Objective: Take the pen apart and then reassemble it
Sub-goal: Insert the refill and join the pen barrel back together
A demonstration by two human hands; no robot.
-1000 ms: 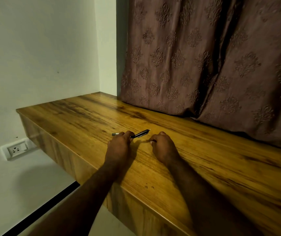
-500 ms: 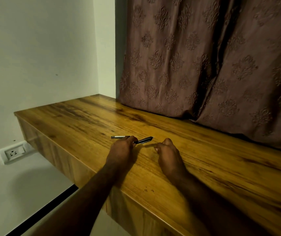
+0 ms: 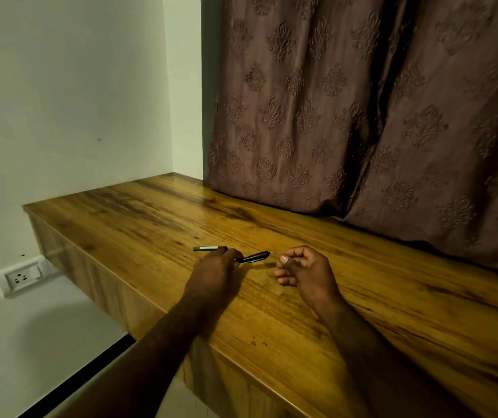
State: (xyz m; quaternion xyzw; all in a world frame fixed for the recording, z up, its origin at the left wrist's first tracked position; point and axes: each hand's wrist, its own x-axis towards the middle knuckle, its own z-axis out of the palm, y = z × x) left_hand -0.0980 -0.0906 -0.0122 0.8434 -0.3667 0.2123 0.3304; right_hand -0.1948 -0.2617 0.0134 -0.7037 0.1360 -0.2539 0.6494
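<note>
1. The left hand [image 3: 214, 271] pinches the black pen [image 3: 253, 257] near the tabletop's [image 3: 362, 297] front edge, tip pointing right.
2. The right hand [image 3: 305, 271] is loosely curled with its palm turned up; whether it holds anything cannot be told.
3. Half a second ago that hand lay knuckles-up, closer to the pen tip.
4. A second dark pen piece [image 3: 210, 248] lies just behind the left hand.

You're in a home, likely a bedroom or living room. Evidence: heavy brown curtain [image 3: 362, 116] with an embossed floral pattern hanging down onto a built-in wooden ledge [image 3: 151, 218] with a laminate grain finish, fitted into the corner. Plain painted walls [image 3: 60, 101], a domestic wall socket [image 3: 23, 277] low under the ledge, pale floor with a dark skirting strip [image 3: 84, 375]. Dim indoor lighting.
</note>
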